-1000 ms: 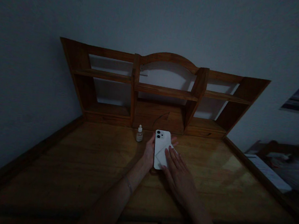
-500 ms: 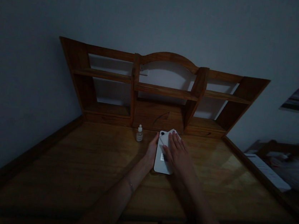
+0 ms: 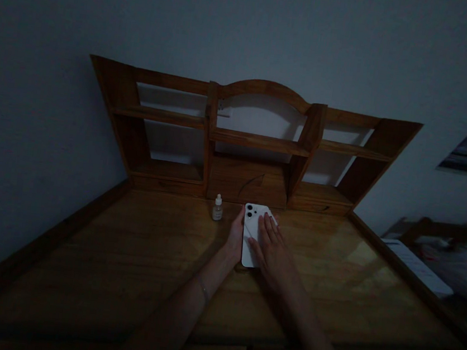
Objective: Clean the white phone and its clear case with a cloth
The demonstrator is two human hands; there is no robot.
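Pressing flat with my right hand [image 3: 272,252], fingers spread and lying open, I hold a white cloth [image 3: 257,229] against the phone [image 3: 251,234], which lies camera-up on the desk [image 3: 132,253]. My left hand [image 3: 235,236] curls against the phone's left edge, steadying it. Just left of that hand stands a small bottle [image 3: 217,208].

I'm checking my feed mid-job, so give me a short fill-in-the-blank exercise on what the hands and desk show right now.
1. The phone lies with its ____ lenses facing up.
2. The right hand presses a white ____ flat on the phone.
3. The left hand steadies the phone's ____ edge.
4. The small bottle stands to the ____ of the phone on the desk.

Missing words: camera; cloth; left; left
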